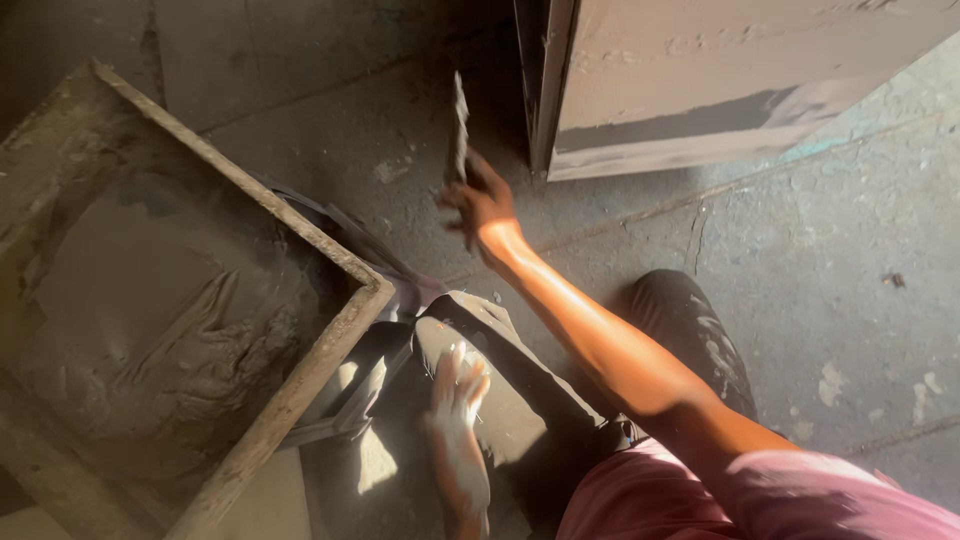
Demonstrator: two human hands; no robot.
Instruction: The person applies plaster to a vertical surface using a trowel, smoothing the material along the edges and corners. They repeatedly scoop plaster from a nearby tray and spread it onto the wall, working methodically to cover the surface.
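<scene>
— Two hands show. What does the right hand hold?

— It is stretched forward on a bare arm, fingers closed round the handle of a flat trowel. The blade stands upright above the hand, edge toward the camera, grey with mortar.

— Where is the trowel against the rest?

— Just left of a pale plastered block at the top of the view, near its dark lower corner. Whether the blade touches the block I cannot tell.

— And the left hand?

— Fingers spread wide, smeared pale, pressed flat on the person's own knee in dark trousers. It holds nothing.

— What lies beside it?

— To the left, a shallow wooden-rimmed tray of wet grey mortar, scraped into ridges. Its near corner sits just beside the knee.

— Farther out?

— A rough concrete floor, cracked and spotted with pale flecks, sunlit on the right. The other leg, paint-flecked, is bent under the right arm, and a pink shirt fills the bottom edge.
</scene>
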